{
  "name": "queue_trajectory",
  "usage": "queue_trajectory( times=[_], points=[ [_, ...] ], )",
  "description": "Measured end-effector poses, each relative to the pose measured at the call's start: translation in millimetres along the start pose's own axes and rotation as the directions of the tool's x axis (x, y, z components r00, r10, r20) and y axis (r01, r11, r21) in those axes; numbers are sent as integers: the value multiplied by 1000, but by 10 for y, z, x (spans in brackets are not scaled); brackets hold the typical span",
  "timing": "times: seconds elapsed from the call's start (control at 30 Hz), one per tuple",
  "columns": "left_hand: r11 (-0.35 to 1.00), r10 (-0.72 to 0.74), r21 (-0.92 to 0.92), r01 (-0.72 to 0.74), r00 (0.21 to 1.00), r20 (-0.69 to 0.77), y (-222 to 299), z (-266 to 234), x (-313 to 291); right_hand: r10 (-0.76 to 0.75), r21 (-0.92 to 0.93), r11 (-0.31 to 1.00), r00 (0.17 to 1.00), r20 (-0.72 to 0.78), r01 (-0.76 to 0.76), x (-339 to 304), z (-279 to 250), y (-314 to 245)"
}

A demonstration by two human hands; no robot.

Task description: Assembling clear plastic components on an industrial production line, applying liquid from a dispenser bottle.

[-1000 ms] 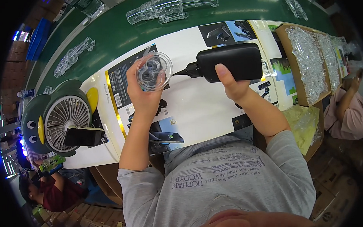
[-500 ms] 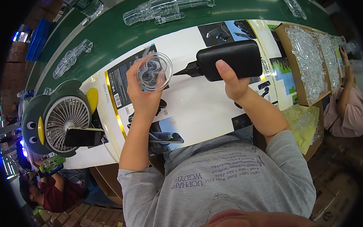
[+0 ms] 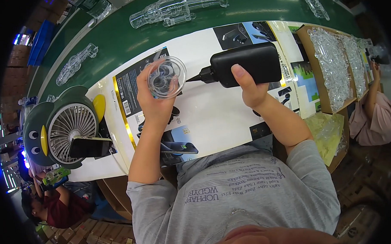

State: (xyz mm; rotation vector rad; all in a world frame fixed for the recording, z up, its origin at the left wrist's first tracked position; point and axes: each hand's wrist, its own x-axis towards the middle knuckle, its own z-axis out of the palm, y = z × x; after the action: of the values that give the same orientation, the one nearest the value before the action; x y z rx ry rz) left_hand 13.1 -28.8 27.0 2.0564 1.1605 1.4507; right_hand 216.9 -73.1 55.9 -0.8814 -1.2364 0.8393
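Past the far edge of my desk point(image 3: 216, 112), clear parts point(image 3: 175, 11) slid left; undisturbed, my left grip point(image 3: 154, 107) holds a cup point(image 3: 166, 76), right grip point(image 3: 253, 92) a bottle point(image 3: 247, 60).

Above the printed sheet point(image 3: 217, 121) before you, the plastic component point(image 3: 167, 75) in your left grip point(image 3: 154, 106) sits left of the squeeze bottle point(image 3: 243, 64) in your right grip point(image 3: 254, 92). Left of the sheet's middle stands a fan point(image 3: 72, 122), a smartphone point(image 3: 89, 147) before it; to your right, a box point(image 3: 313, 70) holds plastic pieces point(image 3: 331, 70). Behind, a plastic assembly point(image 3: 174, 11) lies on the counter point(image 3: 260, 12).
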Motion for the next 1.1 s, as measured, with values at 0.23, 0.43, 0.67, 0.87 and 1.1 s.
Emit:
queue_trajectory(
  times=[0.23, 0.43, 0.67, 0.87, 1.1],
  points=[
    [1000, -1, -19, 1, 1000, 3, -5, -2, -5, 12, -10, 1000, 1000, 12, -12, 2, -20, 7],
    [1000, -3, 3, 3, 1000, 7, 9, -15, -5, -103, 15, 994, 993, -60, 104, 55, 25, 11],
    [1000, 10, 8, -10, 1000, 10, -6, 9, -6, -110, 7, 994, 991, -80, 111, 68, -2, 20],
    [1000, 9, 7, -9, 1000, 1, 7, -15, -5, -95, 32, 995, 992, -85, 98, 76, 23, -19],
    [1000, -9, -8, 9, 1000, 3, 20, 11, -7, -107, 37, 993, 989, -103, 112, 81, 0, 13]
  ],
)
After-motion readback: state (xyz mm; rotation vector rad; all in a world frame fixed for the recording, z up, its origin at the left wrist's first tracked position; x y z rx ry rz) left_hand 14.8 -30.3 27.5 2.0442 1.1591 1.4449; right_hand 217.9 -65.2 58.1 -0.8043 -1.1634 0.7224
